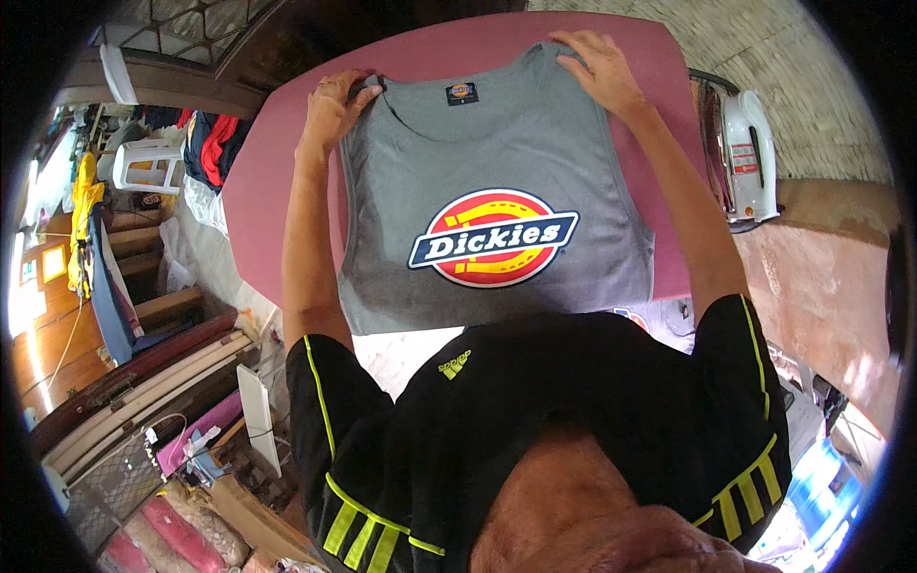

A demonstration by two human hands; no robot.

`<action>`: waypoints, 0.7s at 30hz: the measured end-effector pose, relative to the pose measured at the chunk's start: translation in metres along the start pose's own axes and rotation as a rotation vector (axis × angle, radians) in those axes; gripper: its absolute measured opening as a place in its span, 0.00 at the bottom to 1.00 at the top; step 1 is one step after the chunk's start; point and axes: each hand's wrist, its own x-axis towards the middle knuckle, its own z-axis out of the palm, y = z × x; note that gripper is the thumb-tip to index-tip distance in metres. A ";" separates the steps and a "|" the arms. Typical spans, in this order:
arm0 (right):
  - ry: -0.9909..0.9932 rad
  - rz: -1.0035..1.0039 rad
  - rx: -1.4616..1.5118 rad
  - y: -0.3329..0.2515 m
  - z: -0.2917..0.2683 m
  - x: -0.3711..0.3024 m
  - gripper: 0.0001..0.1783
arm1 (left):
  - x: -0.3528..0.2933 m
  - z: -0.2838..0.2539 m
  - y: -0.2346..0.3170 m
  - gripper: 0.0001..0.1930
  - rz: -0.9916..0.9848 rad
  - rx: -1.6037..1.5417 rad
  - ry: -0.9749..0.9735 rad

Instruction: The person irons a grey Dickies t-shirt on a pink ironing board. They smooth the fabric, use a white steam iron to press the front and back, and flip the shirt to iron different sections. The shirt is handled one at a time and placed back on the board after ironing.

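From here I see a grey sleeveless top (pixel 497 162) spread front side up on a pinkish ironing board (pixel 277 191), its neckline pointing away from the wearer of the black shirt (pixel 573 382). A large red, yellow and blue emblem (pixel 492 239) sits low on its front, and 1 small dark label (pixel 461 94) shows inside the neck.

The person's 2 bare arms reach forward, 1 down each side of the top. The left hand (pixel 334 105) is at the left shoulder strap, its thumb and fingers closed on the cloth there. The right hand (pixel 602 72) is at the other strap, fingers stretched across its upper end; I can't tell whether they pinch the fabric or only rest on it.

The top lies nearly flat between the hands, with a few soft creases. Just beyond the board's right edge there's a white iron (pixel 753 158). Near the person's body, a strip of another printed, greyish cloth (pixel 659 320) shows past the hem.

Over to the left, well apart from the board, I see a white plastic chair (pixel 148 164), a yellow garment (pixel 86 196) hanging, and some red cloth (pixel 220 148) among dark clothes. Something bright blue (pixel 823 487) stands at the lower right.
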 end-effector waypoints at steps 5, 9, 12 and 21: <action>-0.262 0.070 0.144 0.037 0.022 0.016 0.16 | 0.008 0.018 -0.016 0.16 -0.134 -0.303 0.030; -0.196 0.002 0.206 0.019 0.010 0.019 0.16 | 0.001 0.016 -0.003 0.15 -0.152 -0.107 0.119; -0.221 0.014 0.230 0.031 0.010 0.020 0.17 | 0.017 0.012 0.055 0.16 -0.051 0.174 0.195; 0.141 -0.189 -0.193 0.017 -0.008 -0.038 0.18 | 0.003 0.120 0.272 0.31 0.327 0.019 0.103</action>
